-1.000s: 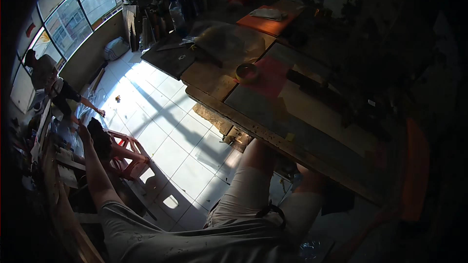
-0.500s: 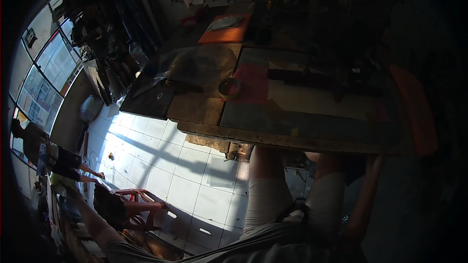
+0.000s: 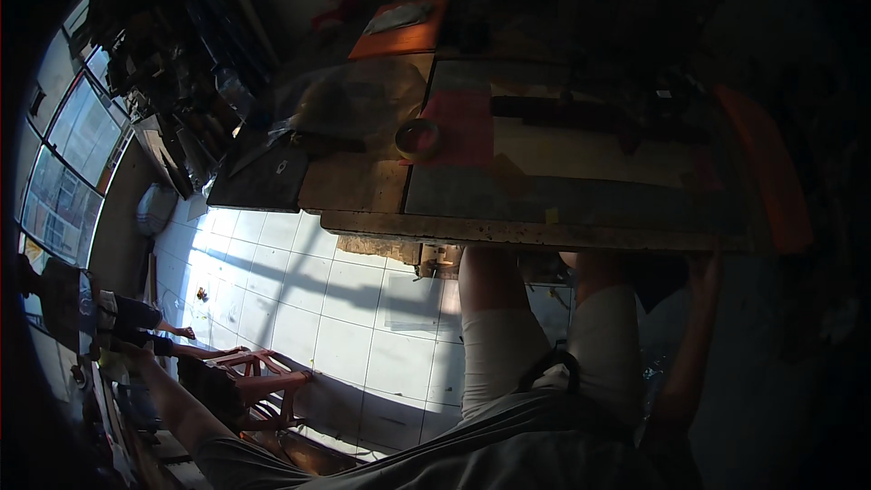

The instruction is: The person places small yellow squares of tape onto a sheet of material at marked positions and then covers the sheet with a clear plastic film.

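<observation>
My left arm stretches out to the far left, where my left hand (image 3: 134, 354) is at a pale yellow-green thing (image 3: 112, 367) that I cannot make out. The fingers of that hand are too small and blurred to read. My right hand (image 3: 703, 270) is at the near edge of a wooden workbench (image 3: 544, 234), close to its right end. Its fingers are lost in the dark by the edge. On the bench lie a roll of tape (image 3: 417, 140), a red sheet (image 3: 467, 127) and a long dark tool or bar (image 3: 562, 112).
A red plastic stool (image 3: 272, 385) stands on the white tiled floor (image 3: 345, 327), left of my legs. Another person (image 3: 136, 313) is by the windows (image 3: 83, 132). Boards and scraps (image 3: 172, 150) lean behind the bench's left end. An orange piece (image 3: 762, 163) hangs at its right.
The view has shifted slightly, so the bench sits higher in the picture. The other person's legs are in a different position. Both my hands stay at about the same places.
</observation>
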`<control>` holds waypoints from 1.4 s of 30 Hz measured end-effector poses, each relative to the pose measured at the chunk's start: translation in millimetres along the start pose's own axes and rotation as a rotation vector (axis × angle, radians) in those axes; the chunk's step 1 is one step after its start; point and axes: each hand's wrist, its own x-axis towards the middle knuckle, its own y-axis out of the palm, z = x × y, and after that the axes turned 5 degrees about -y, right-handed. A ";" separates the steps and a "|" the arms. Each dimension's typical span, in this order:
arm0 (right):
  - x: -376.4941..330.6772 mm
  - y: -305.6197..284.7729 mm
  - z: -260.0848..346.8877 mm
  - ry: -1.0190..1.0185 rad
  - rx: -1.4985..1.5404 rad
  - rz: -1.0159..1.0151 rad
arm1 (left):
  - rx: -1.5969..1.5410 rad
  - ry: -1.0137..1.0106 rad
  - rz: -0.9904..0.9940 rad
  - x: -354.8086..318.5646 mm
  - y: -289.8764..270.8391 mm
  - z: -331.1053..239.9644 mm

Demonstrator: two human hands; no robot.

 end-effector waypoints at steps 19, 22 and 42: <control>-1.4 3.1 -1.6 -0.002 0.058 0.045 | 0.048 0.163 -0.044 -5.9 5.4 -23.8; 2.2 11.3 -12.6 0.004 0.036 0.002 | 0.193 0.443 -0.172 -22.4 -7.3 -13.2; -22.4 22.9 -0.8 -0.059 -0.149 0.096 | -1.018 0.129 1.144 -606.4 31.2 -358.1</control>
